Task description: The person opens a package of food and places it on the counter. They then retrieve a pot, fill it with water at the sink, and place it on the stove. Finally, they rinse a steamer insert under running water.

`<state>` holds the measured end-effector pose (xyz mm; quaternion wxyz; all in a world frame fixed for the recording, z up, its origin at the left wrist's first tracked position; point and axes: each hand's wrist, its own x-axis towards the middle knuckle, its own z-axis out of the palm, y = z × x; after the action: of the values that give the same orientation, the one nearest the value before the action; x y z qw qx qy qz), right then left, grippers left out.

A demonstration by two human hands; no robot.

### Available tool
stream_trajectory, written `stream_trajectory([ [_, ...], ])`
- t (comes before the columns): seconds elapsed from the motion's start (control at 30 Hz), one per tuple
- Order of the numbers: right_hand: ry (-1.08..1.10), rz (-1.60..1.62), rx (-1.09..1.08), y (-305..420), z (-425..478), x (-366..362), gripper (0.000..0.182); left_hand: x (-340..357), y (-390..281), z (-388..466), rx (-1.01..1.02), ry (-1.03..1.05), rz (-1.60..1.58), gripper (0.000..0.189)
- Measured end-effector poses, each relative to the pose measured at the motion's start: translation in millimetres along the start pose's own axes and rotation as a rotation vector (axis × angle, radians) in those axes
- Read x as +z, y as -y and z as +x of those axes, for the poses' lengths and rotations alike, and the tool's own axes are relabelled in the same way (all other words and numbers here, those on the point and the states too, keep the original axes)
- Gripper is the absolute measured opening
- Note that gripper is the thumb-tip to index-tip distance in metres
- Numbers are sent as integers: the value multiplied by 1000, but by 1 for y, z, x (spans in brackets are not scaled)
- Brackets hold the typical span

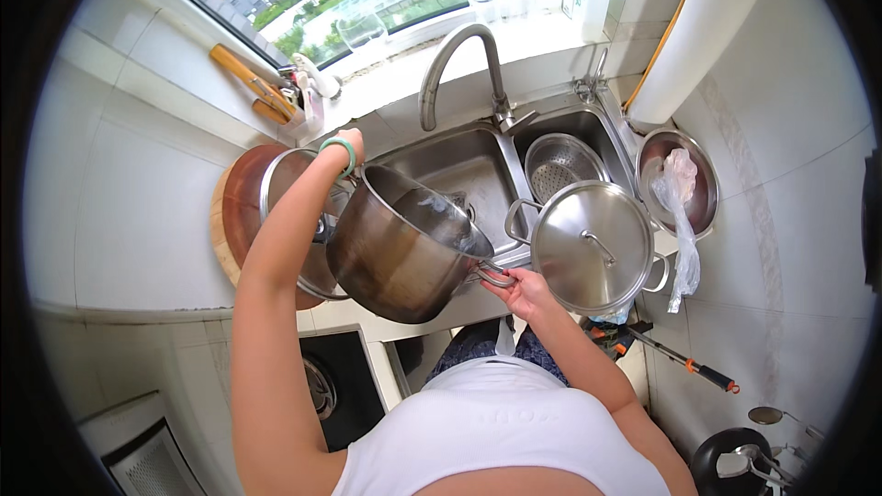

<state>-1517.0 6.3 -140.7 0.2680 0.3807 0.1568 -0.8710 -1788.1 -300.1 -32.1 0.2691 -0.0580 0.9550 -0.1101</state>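
Observation:
Both my hands hold a large stainless steel stockpot point(406, 269), tilted with its mouth towards the left basin of the double sink point(475, 158). My left hand point(350, 145), with a green bangle at the wrist, is closed at the far handle, which it mostly hides. My right hand point(524, 289) grips the near loop handle. Some clear liquid appears to lie inside the pot by the lower rim. To the right stands a lidded steel pot point(592, 279) at the sink's front edge. A curved faucet point(441, 62) rises behind the basin.
A steel colander point(561, 165) sits in the right basin. Farther right is a metal bowl point(706, 213) with a plastic bag point(679, 186). At left, a glass lid point(275, 186) lies on round wooden boards point(238, 220). Glass jars point(484, 3) line the windowsill; a cooktop point(344, 372) is at lower left.

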Motion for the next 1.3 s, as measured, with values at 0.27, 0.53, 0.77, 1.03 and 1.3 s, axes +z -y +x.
stream_trajectory([
  [0.27, -68, 136, 69, -15, 36, -14, 18, -9, -45, 46, 68, 154, 199, 24],
  [0.53, -93, 250, 215, -12, 56, -15, 21, -17, -60, 72, 11, 204, -106, 26],
  [0.77, -147, 293, 305, -24, 71, -20, 24, -22, -72, 73, -4, 183, -147, 24],
  [1.03, -133, 289, 393, -34, 92, -29, 26, -23, -77, 84, 19, 170, -67, 24],
  [1.3, -68, 283, 475, -44, 102, -38, 27, -13, -66, 90, 40, 155, 15, 25],
])
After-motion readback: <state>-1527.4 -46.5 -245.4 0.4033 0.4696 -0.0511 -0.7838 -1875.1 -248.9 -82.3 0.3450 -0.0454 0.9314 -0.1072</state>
